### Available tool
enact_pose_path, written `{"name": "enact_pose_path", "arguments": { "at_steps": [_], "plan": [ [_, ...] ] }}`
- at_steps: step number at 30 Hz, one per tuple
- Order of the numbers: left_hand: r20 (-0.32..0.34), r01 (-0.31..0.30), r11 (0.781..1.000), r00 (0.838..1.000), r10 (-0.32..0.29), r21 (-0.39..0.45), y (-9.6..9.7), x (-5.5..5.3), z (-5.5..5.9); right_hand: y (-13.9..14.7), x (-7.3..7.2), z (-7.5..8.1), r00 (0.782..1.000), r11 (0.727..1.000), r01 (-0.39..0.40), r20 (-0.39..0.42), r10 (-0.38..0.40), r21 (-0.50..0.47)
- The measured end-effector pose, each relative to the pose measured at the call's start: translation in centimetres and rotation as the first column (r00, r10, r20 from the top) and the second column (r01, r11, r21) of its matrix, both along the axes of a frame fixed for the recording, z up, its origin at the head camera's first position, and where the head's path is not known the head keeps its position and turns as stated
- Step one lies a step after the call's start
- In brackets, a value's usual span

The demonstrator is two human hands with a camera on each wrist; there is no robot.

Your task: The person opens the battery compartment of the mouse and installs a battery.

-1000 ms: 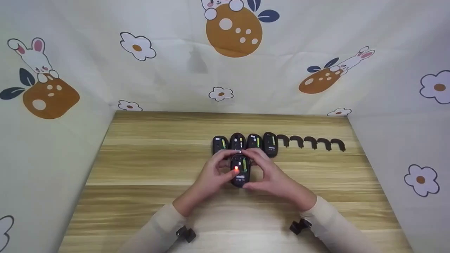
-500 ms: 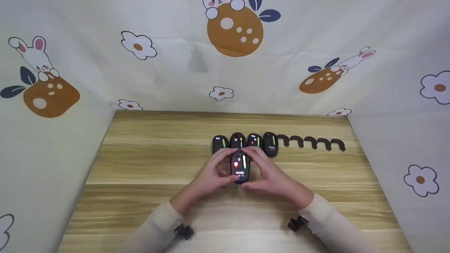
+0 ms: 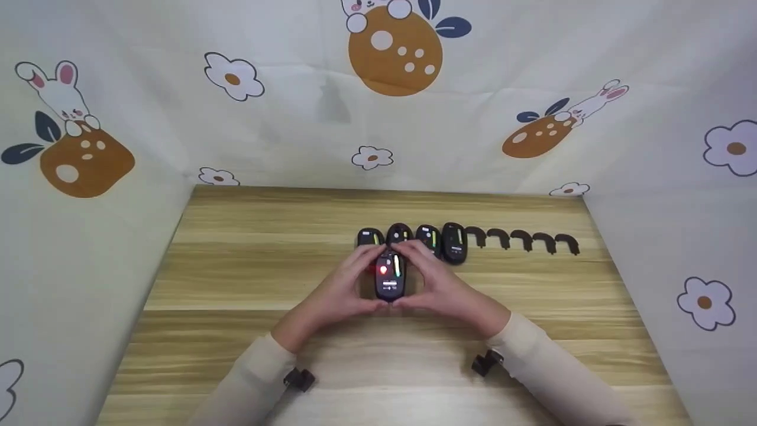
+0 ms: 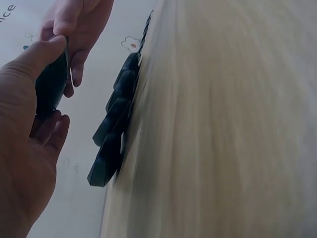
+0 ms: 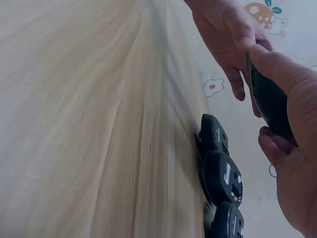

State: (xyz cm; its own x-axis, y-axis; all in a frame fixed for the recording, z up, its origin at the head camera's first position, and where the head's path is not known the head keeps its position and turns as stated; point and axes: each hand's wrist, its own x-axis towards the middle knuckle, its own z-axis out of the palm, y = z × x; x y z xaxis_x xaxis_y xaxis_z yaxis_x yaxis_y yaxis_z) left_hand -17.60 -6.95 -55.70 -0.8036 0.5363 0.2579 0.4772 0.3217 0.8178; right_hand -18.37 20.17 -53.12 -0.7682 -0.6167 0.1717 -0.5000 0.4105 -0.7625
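Observation:
A black computer mouse (image 3: pixel 390 287) is held underside up above the table, its red sensor light glowing and a green-yellow battery showing in its open compartment. My left hand (image 3: pixel 340 290) grips its left side, thumb at the near end and fingertips at the far end. On the other side my right hand (image 3: pixel 440 284) grips it the same way, the two thumbs almost meeting. Both wrist views show the mouse (image 4: pixel 52 82) raised off the wood between the hands. Behind it lies a row of several upturned black mice (image 3: pixel 455 242), partly hidden by my fingers.
Several curved black covers (image 3: pixel 521 239) continue the row to the right. The wood-grain table (image 3: pixel 248 248) is bounded by pale printed cloth (image 3: pixel 284 130) at the back and sides. A small black device (image 3: pixel 300 379) is strapped at each sleeve.
Both hands have carried the mouse slightly left and away from the body. My left thumb has slid from the mouse's underside to its near end. The row behind stays in place.

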Motion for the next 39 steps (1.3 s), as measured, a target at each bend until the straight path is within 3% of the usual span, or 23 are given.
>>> {"name": "enact_pose_path", "arguments": {
  "at_steps": [10, 26, 39],
  "plan": [
    [-0.032, -0.078, 0.988, 0.997, 0.074, -0.134, -2.1, -0.8, 0.4, -2.2, -1.5, 0.2, 1.000, 0.997, -0.013, -0.016, 0.015, 0.079],
    [0.040, -0.148, 0.979, 0.987, 0.155, -0.142, -5.5, -2.9, 0.9, -6.6, -5.2, 0.1, 0.996, 0.986, 0.011, -0.091, 0.004, 0.169],
    [0.129, -0.157, 0.981, 0.977, 0.171, -0.115, -8.0, -4.8, -0.2, -9.6, -7.1, -1.4, 0.988, 0.980, 0.036, -0.154, -0.006, 0.195]
  ]
}}
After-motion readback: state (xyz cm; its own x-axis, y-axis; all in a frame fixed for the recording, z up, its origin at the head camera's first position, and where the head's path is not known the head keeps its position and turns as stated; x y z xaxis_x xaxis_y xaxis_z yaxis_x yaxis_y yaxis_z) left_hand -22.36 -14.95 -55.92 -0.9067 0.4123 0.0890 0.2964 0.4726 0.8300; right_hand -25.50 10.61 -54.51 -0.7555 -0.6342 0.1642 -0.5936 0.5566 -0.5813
